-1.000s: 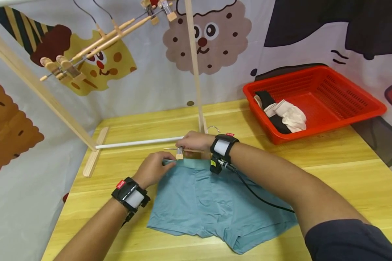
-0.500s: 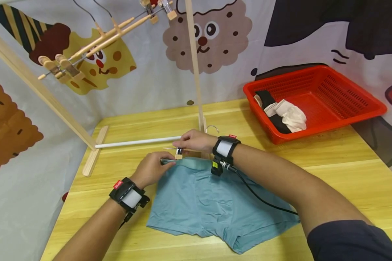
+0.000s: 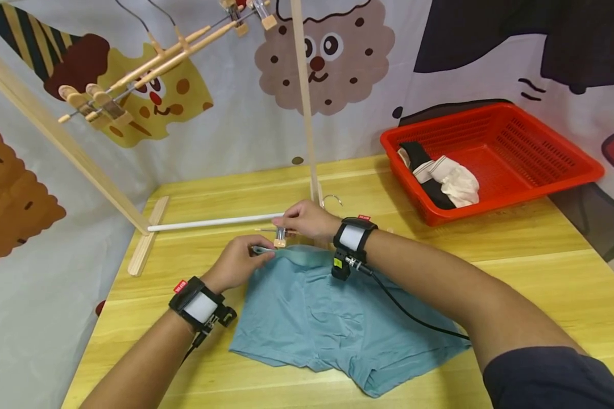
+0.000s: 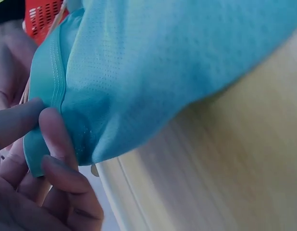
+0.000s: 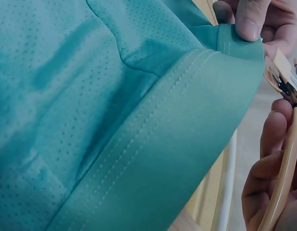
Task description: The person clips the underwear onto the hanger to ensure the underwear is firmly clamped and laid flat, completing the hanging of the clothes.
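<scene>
Teal boxer briefs [image 3: 332, 318] lay flat on the worktop [image 3: 517, 267]. Left hand [image 3: 237, 262] pinched the waistband corner; right hand [image 3: 307, 220], at 1 o'clock, gripped a wooden clip hanger [image 3: 280, 235] (clip touching waistband). Red basket [image 3: 547, 170] at 2 o'clock.

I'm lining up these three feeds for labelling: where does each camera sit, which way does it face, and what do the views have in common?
Head: worn on the head, facing forward and down at the table; both forearms, left hand and right hand show.
Left wrist: beside the left hand, close on the teal shorts; its fingers pinch the waistband.
Right wrist: beside the right hand, looking along the shorts' waistband; both hands' fingers and the wooden clip hanger show.
Shared: the shorts' waistband appears in all three.
</scene>
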The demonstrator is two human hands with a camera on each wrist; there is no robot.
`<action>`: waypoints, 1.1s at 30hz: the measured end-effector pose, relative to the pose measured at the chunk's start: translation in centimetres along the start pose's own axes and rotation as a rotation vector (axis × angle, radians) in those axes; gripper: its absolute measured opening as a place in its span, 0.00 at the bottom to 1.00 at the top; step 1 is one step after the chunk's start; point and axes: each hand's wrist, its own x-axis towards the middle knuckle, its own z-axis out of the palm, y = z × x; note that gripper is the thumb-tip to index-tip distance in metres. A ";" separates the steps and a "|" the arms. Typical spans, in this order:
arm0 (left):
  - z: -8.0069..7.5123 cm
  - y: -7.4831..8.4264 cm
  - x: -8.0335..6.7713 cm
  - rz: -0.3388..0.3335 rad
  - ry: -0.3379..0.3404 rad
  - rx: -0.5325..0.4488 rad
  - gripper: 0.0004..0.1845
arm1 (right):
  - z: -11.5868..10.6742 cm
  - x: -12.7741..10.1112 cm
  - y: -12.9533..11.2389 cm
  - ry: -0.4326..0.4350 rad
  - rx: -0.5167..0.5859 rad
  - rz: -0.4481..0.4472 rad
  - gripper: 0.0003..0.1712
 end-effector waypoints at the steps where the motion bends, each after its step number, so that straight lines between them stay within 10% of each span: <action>1: 0.0 -0.1 0.0 -0.003 -0.005 -0.016 0.08 | 0.0 0.0 0.0 0.001 0.005 -0.005 0.22; 33: -0.8 -0.3 -0.3 -0.080 -0.029 -0.130 0.10 | 0.7 -0.6 -0.2 0.020 -0.026 -0.154 0.18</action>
